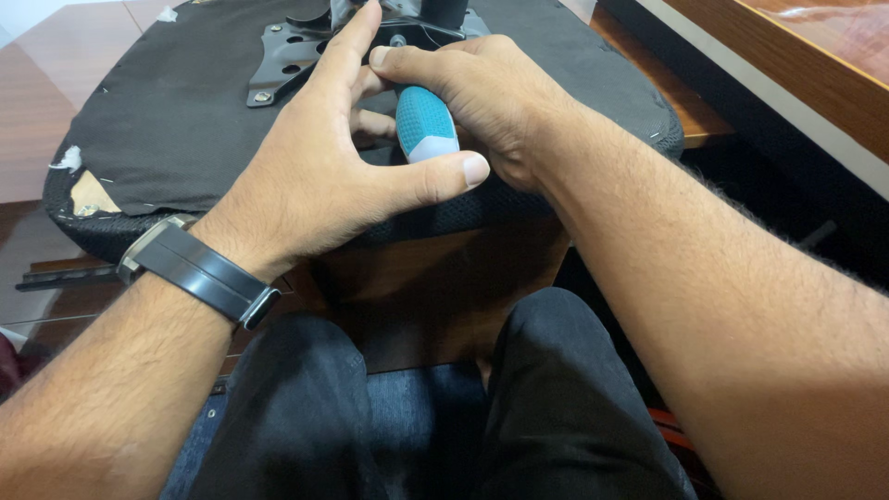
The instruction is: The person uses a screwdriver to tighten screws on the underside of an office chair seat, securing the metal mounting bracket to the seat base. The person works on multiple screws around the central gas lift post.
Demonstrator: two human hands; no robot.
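Upper centre of frame: right hand gripping teal screwdriver handle; left hand spread, bracing, over upturned black seat base; metal bracket behind, probably screwed on.

Off-task, we've got:
- Brown wood top, far left, glossy.
- Wood desk, far right, pale edge strip along its near side, dark gap below.
- Wood panel, centre, between the knees and behind them.
- Black trousers, near, both knees up, fill the bottom middle.
- Blue carpet, showing between the legs.
- Watch, near left: dark strap, silver case.
- Dark metal strip, left, lying flat just past the watch.
- Orange-red bit, near right, mostly hidden; we can't tell what it is.
- Dark red thing, left edge, cut off by the frame.
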